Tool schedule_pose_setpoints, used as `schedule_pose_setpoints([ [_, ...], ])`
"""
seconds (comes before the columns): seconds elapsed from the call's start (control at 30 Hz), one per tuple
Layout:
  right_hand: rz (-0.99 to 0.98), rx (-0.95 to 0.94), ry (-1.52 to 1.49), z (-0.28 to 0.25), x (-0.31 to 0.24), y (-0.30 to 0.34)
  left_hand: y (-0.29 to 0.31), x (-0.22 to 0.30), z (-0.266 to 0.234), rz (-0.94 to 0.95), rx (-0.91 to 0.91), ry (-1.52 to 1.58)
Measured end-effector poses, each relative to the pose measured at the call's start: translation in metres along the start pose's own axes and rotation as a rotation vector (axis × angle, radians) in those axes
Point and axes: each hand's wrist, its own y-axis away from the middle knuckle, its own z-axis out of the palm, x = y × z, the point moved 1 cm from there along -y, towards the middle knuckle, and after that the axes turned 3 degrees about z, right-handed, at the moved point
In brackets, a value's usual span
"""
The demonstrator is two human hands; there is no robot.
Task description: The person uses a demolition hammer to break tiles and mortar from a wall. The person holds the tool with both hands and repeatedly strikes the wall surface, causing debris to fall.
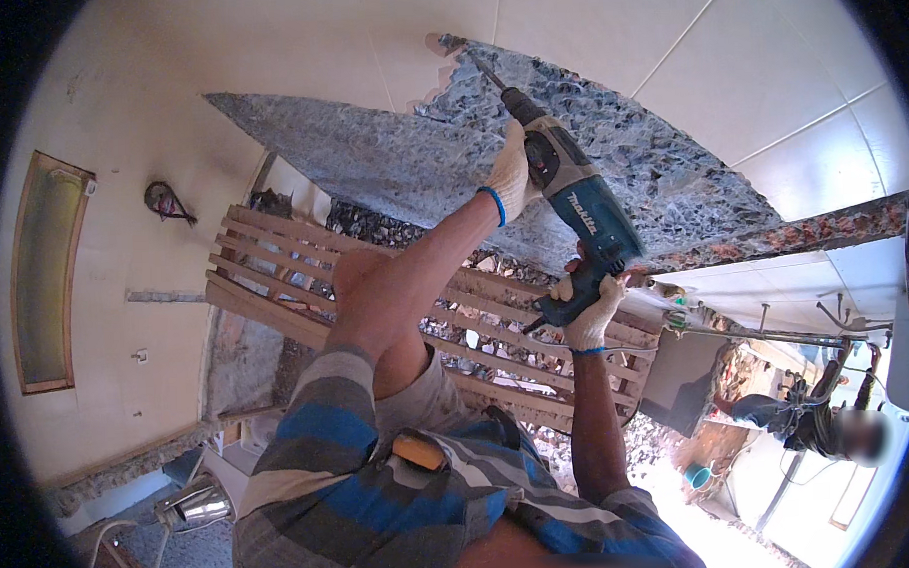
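A teal and black rotary hammer drill (613, 236) is held up at a slant in both my hands. My left hand (512, 180), in a cream knit glove with a blue cuff, is closed round its front part behind the chuck. Wearing a matching glove, my right hand (594, 317) wraps the rear handle. The long thin bit (488, 75) reaches the broken edge of the pale wall tiles (586, 29). Beside it lies rough grey exposed mortar (661, 167). Whether the bit is turning cannot be seen.
A slatted wooden platform (298, 257) lies below me, with rubble (372, 227) showing under and behind it. A cable runs from the drill's handle. Another person (815, 422) is at the right, near a teal bucket (697, 475). A metal lamp (194, 503) stands lower left.
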Motion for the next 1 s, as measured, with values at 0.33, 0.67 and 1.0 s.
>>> schedule_pose_setpoints([
  [0.33,0.085,0.059,-0.102,-0.014,0.01,-0.036,-0.038,-0.013,-0.023,-0.013,0.188,-0.287],
  [0.67,0.145,0.001,-0.159,-0.041,0.009,-0.073,-0.073,-0.026,-0.037,-0.013,0.291,-0.341],
  [1.0,0.241,-0.243,-0.365,-0.07,0.024,-0.101,-0.079,-0.028,-0.041,-0.098,0.372,-0.489],
])
